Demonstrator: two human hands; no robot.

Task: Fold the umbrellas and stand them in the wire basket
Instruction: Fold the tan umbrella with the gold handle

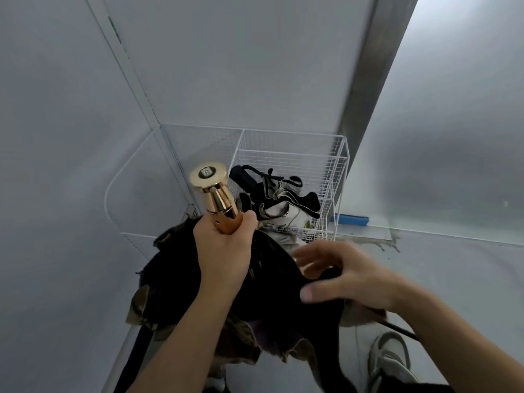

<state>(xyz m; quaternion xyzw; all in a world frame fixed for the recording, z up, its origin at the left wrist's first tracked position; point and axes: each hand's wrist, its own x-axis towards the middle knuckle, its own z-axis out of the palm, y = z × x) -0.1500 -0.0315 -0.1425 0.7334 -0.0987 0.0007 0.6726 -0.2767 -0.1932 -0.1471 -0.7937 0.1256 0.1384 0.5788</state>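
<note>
i'm clamping my left hand [224, 251] round the gold handle [215, 194] of the black umbrella [272, 302], on the near side of the wire basket [337, 154] in the far corner. my right hand [348, 273] is spreading loose, holding nothing, over the slack canopy. i'm judging it best to be gathering the folds evenly toward the shaft.

The right hand [348, 275] is blurred over the black umbrella canopy [272, 302]; I cannot tell if it grips the cloth. The left hand [224, 251] covers the lower end of the gold handle [215, 194], the mark on its cap is too small to read, and a shoe [388, 361] is cut off below.
</note>
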